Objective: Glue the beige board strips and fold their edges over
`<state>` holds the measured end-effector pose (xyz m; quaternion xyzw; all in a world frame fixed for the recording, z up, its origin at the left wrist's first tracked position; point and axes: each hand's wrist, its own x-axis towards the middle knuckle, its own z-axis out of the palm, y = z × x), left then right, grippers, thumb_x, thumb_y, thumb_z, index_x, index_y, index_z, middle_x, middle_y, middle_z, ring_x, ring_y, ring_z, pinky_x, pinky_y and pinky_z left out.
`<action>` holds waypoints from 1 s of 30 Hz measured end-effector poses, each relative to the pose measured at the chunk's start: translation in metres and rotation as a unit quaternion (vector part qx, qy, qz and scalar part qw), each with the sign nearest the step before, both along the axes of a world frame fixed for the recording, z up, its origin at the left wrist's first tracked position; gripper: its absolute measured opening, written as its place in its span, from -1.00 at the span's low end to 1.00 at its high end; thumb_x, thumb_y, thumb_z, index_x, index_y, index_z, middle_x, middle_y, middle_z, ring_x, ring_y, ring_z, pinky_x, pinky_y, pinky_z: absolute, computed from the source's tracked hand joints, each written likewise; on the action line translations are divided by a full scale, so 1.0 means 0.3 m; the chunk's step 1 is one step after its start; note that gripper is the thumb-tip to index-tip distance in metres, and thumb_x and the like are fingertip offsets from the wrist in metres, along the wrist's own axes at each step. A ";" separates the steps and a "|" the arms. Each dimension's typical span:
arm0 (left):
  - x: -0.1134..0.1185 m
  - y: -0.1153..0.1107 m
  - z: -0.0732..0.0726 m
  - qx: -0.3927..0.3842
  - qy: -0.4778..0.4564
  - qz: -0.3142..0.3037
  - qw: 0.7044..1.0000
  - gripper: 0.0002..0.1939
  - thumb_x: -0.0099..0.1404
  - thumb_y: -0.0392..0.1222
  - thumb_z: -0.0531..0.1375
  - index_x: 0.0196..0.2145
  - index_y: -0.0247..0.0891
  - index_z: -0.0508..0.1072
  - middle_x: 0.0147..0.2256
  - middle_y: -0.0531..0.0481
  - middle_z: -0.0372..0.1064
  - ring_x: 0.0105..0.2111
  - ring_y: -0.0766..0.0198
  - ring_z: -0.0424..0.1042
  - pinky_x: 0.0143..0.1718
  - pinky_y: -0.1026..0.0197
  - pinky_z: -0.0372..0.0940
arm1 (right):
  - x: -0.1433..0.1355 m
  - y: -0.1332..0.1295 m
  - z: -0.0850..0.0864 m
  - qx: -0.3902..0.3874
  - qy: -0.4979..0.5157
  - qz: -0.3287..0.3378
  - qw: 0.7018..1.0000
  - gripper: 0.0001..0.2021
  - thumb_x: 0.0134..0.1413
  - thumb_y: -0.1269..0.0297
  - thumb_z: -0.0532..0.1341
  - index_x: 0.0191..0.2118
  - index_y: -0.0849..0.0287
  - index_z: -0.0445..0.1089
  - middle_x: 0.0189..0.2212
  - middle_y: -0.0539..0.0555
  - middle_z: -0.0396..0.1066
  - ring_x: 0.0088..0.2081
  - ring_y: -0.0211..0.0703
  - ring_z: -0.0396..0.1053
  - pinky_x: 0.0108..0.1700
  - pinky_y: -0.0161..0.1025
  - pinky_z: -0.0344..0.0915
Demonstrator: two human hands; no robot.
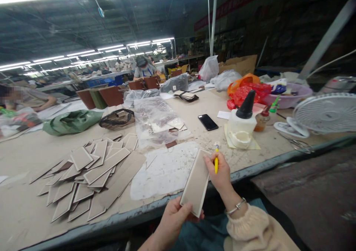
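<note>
Beige, with a paler border, the flat panel (194, 186) is held over the near edge of the desk (214, 102), right of the middle of the scene. Its long axis slants from near left to far right, one short end towards the person and the other towards the far side.

The left hand (178, 214) has its grip clamped on the near end, thumb on the upper face and fingers partly hidden underneath. The right hand (220, 170) has its grip closed around a yellow pen (216, 165), with fingertips at the panel's far right edge. The pen's long axis runs almost straight from near to far, its metal-looking end on the far side; it looks to stand at the panel's right edge, but whether it touches I cannot tell.

Left of the panel, a white sheet (161, 177) lies on the desk, and farther left is a loose pile of similar panels (91, 169), pointing in many directions. On the far side are a clear plastic bag (150, 117) and a black phone (208, 122). To the right of the phone stands a white bottle (241, 126) with a black cone top, left of a white fan (328, 112).
</note>
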<state>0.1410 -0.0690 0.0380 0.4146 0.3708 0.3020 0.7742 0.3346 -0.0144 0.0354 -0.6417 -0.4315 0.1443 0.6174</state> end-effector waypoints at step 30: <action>-0.125 0.051 -0.161 0.003 0.088 -0.065 0.994 -0.34 -0.03 0.36 0.26 -0.43 -0.42 0.49 -0.59 -0.07 0.39 -0.60 0.30 0.34 -0.52 0.29 0.22 | -0.005 -0.009 0.000 -0.047 -0.032 0.077 0.995 -0.69 0.07 0.02 0.19 -0.44 0.08 0.08 -0.58 -0.15 0.03 -0.54 -0.30 0.09 -0.48 -0.36 0.10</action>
